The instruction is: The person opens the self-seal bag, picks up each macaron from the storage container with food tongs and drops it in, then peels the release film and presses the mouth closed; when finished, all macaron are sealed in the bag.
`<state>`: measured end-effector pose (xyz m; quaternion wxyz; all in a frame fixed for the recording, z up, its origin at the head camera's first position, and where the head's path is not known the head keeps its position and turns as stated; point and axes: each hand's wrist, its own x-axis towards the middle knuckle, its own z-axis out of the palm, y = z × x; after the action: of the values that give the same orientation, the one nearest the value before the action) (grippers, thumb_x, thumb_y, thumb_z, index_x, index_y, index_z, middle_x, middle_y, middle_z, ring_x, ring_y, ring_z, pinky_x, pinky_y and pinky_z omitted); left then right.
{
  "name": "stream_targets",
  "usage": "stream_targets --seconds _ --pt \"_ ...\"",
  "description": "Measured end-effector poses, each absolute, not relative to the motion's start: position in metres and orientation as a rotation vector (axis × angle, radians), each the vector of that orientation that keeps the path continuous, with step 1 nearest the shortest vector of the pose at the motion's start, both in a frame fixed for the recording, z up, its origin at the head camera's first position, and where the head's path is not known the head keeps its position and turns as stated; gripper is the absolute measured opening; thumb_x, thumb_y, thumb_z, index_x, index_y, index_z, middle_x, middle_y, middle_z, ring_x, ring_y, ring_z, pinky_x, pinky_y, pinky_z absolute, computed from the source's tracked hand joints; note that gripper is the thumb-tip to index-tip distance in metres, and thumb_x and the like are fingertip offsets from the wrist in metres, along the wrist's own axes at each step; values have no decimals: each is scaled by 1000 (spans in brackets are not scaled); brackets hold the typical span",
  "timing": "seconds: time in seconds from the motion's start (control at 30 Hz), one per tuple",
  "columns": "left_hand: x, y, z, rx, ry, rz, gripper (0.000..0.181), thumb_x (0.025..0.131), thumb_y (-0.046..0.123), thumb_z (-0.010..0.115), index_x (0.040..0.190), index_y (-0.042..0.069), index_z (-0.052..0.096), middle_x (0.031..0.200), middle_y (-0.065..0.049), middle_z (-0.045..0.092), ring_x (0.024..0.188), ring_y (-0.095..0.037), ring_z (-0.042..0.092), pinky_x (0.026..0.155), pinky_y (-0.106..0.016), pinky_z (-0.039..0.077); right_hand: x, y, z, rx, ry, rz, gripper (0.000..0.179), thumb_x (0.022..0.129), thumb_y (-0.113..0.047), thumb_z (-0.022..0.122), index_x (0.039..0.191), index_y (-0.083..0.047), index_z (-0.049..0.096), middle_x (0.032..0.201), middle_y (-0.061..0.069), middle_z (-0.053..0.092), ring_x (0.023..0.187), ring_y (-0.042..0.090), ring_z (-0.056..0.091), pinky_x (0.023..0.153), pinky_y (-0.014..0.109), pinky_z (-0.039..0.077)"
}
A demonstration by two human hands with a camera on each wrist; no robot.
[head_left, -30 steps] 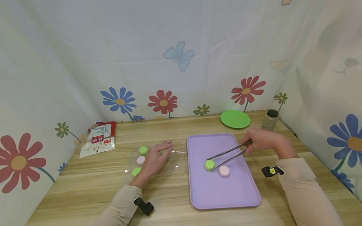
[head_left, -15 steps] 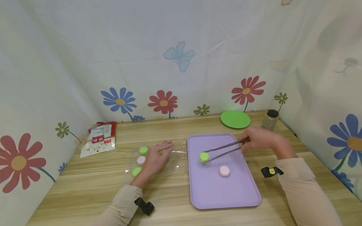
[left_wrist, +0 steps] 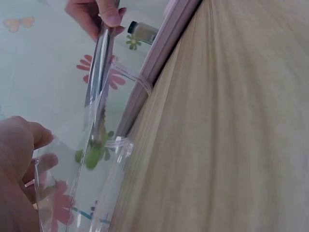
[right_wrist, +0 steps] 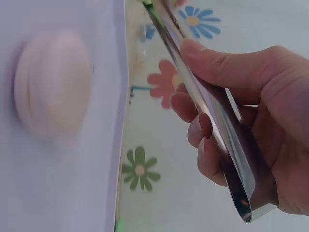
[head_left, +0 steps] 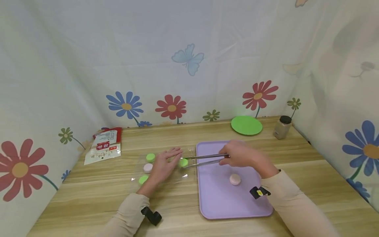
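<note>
A white cloth (head_left: 213, 26) printed with flowers and a butterfly hangs behind everything, well beyond both grips. A wood-grain table (head_left: 88, 204) spreads beneath them. Under the right grip (head_left: 240, 154) lies a lilac tray (head_left: 231, 207), its left edge just beside a clear plastic box (head_left: 188, 176) that sits under the left grip (head_left: 163, 166); placed side by side like this, they seem to leave only a short reach between them. The left grip lies over the box with its fingers extended, holding nothing that shows, probably to steady such light plastic; exactly how the fingers meet it is hard to tell.

Beyond the left grip, off to its left, lies a red and white pouch (head_left: 103, 144). Beyond the right grip is a green plate (head_left: 246, 125), and farther right a dark-lidded jar (head_left: 282, 127); both appear set out of the way.

The right grip is closed around metal tongs (head_left: 208, 156), which point left, likely keeping fingers off the food. Their tips hold a green macaron (head_left: 183, 162) over the box, just right of the left grip's fingertips; whether it touches the bottom is unclear.

Just left of the left grip, three macarons (head_left: 147, 168) line up: green, pale pink, green. One pink macaron (head_left: 235, 179) rests on the tray, nearer the wearer than the right grip.
</note>
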<state>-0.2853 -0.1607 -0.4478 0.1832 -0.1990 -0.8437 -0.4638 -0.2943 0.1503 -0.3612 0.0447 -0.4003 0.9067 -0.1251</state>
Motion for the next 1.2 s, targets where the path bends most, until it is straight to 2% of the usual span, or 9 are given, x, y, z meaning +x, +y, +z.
stream_targets --seconds 0.17,0.37,0.53,0.73,0.97,1.2 --pt "-283 -160 -447 -549 -2401 -1338 23 97 13 68 116 2 74 130 -20 63 130 -40 52 115 -62 25 -285 121 -363 -1373 2729 -425 19 91 -20 76 77 -11 67 56 -8 41 50 1 33 48 19 27" --pt "-284 -161 -446 -541 -2409 -1301 24 97 14 68 116 1 74 130 -18 64 129 -39 53 114 -62 27 -286 86 -369 -1415 2721 -441 18 91 -20 76 78 -10 69 57 -7 50 51 2 39 48 19 34" --pt "-283 -161 -445 -546 -2403 -1283 25 97 16 68 117 1 73 130 -18 64 129 -36 54 114 -62 27 -290 65 -375 -1417 2713 -492 20 91 -21 76 76 -11 67 57 -8 47 51 2 40 48 20 35" --pt "-282 -160 -443 -524 -2423 -1280 28 98 19 68 119 2 73 131 -14 64 129 -32 55 115 -59 28 -293 60 -377 -1390 2701 -508 23 92 -22 75 73 -12 65 56 -10 40 50 2 36 48 19 30" --pt "-283 -160 -443 -520 -2431 -1255 27 98 20 67 118 3 73 131 -14 64 129 -32 55 115 -59 28 -296 63 -379 -1356 2698 -486 18 91 -20 76 80 -8 70 57 -7 49 51 4 41 48 20 34" --pt "-283 -161 -443 -525 -2433 -1267 26 98 19 67 118 2 73 131 -14 64 130 -32 54 116 -59 26 -298 63 -381 -1368 2689 -477 18 91 -21 76 80 -8 69 58 -8 49 52 3 41 49 20 35"
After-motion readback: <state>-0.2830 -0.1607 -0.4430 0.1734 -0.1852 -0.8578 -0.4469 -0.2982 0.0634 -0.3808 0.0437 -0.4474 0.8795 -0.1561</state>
